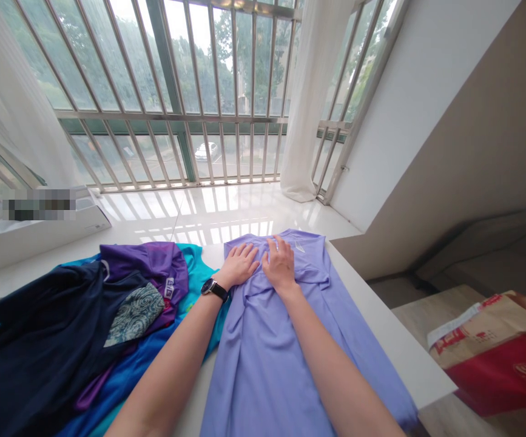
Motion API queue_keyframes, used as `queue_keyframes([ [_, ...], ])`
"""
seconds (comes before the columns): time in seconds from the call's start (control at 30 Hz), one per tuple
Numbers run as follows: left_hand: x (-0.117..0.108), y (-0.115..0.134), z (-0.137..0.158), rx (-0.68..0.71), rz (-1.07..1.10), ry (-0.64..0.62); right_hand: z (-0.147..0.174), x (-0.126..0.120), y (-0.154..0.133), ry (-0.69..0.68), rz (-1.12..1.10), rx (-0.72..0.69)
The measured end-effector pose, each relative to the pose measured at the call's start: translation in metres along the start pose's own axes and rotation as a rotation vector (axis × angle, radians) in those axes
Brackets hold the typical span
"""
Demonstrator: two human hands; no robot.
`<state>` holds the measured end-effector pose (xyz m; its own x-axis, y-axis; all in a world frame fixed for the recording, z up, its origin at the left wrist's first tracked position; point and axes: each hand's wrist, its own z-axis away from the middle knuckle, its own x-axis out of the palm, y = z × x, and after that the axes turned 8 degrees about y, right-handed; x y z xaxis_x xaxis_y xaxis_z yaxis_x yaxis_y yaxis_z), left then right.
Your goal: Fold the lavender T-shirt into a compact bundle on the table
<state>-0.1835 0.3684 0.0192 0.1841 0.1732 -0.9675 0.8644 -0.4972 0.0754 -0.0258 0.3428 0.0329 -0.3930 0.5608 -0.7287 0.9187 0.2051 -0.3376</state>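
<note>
A lavender long garment, seemingly a shirt (pixel 281 340), lies spread over the white ledge with folds and wrinkles across its upper part. My left hand (pixel 239 265) rests flat on its upper left area, fingers stretched out; a black watch (pixel 215 289) is on that wrist. Close beside it, my right hand (pixel 279 262) presses on the cloth near a small pale logo (pixel 300 246), its fingers apart. Neither hand grips the fabric. To the left of my left arm is a heap of clothes: a dark navy garment (pixel 48 328), a purple one (pixel 148 267) and a turquoise one (pixel 194 261).
A white box (pixel 39 233) stands on the ledge (pixel 381 340) at the far left. White curtains (pixel 310 103) hang before the barred window (pixel 226 118). Right of the ledge's edge, lower down, is a red and tan paper bag (pixel 499 358). A sloping wall (pixel 408 109) rises at right.
</note>
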Motion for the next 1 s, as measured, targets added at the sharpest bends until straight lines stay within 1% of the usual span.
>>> queue_keyframes([
  [0.07,0.001,-0.001,0.000,0.005,-0.009,-0.005,-0.001,-0.001,-0.003,-0.001,-0.036,-0.098],
  [0.13,0.002,-0.001,-0.001,0.015,-0.012,-0.015,-0.001,0.001,-0.004,-0.053,-0.079,-0.182],
  [0.23,0.002,-0.002,-0.001,0.016,-0.006,-0.056,0.003,0.008,-0.005,-0.143,-0.099,-0.235],
  [0.37,-0.001,-0.004,-0.002,-0.007,0.016,-0.099,0.008,0.018,-0.001,-0.304,-0.036,-0.162],
  [0.47,-0.002,-0.005,-0.001,0.000,0.025,-0.093,0.009,0.018,0.001,-0.422,0.009,-0.111],
  [0.53,-0.002,-0.006,-0.001,0.006,0.033,-0.079,0.008,0.016,0.001,-0.467,0.020,-0.105],
  [0.8,0.001,-0.007,-0.001,0.000,0.043,-0.060,0.007,0.010,-0.003,-0.529,0.029,-0.070],
  [1.0,0.000,-0.006,-0.001,-0.011,0.047,-0.059,0.006,0.010,-0.002,-0.523,0.013,-0.058],
])
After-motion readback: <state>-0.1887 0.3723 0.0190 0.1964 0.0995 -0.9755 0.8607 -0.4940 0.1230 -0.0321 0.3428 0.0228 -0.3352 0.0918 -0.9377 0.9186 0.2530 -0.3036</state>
